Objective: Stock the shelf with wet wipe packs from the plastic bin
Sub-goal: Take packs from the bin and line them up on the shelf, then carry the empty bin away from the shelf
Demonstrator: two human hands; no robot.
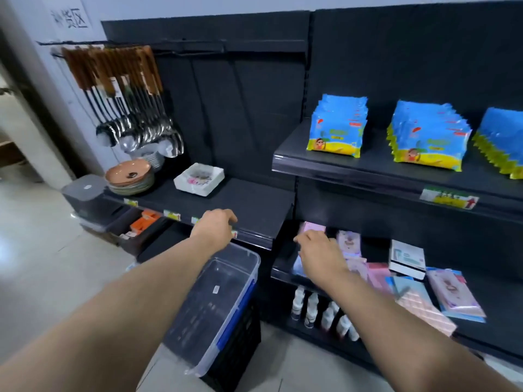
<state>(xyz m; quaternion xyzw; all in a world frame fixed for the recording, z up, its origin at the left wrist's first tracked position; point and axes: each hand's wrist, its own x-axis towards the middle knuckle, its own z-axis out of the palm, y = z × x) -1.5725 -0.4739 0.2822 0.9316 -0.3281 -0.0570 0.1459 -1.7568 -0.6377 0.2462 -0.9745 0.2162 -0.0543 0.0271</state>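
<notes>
From the head view, the plastic bin (pixel 198 304) stood on a black crate (pixel 240 338) and looked empty. The blue wet wipe packs (pixel 336 125) were upright in three rows on the upper shelf (pixel 353 168). The two hands were apart. The left hand (pixel 216 224) hung loosely curled at the lip of the lower left shelf (pixel 254 205), holding nothing. The right hand (pixel 319 250) reached among pink packets (pixel 349 241) one level down, and I couldn't tell whether it gripped one. Stocking seemed nearly done; what remained was probably tidying, then lifting the bin away.
</notes>
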